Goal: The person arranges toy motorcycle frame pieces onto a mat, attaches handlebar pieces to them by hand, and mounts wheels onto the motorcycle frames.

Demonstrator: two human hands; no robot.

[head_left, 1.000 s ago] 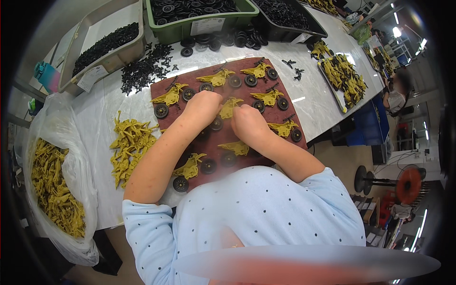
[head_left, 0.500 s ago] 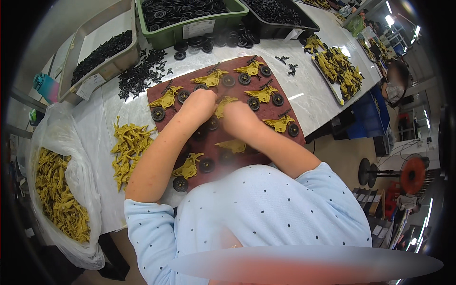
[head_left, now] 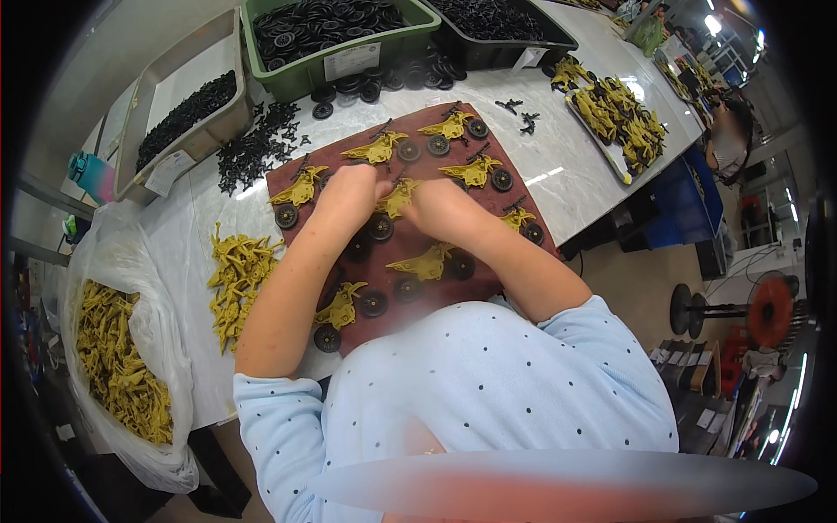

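Observation:
A yellow toy motorcycle body (head_left: 399,199) lies between my two hands on a dark red mat (head_left: 373,272). My left hand (head_left: 350,193) is closed at its left side, thumb near the upper end; whatever its fingertips pinch is hidden. From the other side my right hand (head_left: 433,209) grips the body, its fingers curled and mostly out of sight. Around them on the mat rest several more yellow bodies, such as a nearer body (head_left: 423,263), with black wheels (head_left: 379,227) beside them. Bodies in the far rows carry small black handlebars (head_left: 478,153).
Behind the mat stand a green bin (head_left: 340,65) of black wheels, a black bin (head_left: 501,54) and a grey bin (head_left: 131,161) of small black parts. Left are a pile of yellow bodies (head_left: 240,279) and a plastic bag (head_left: 157,340) of them. A filled tray (head_left: 580,118) sits right.
The view has shifted slightly. My hands have moved a little apart, and more of the yellow body between them shows. Both stay at the same body.

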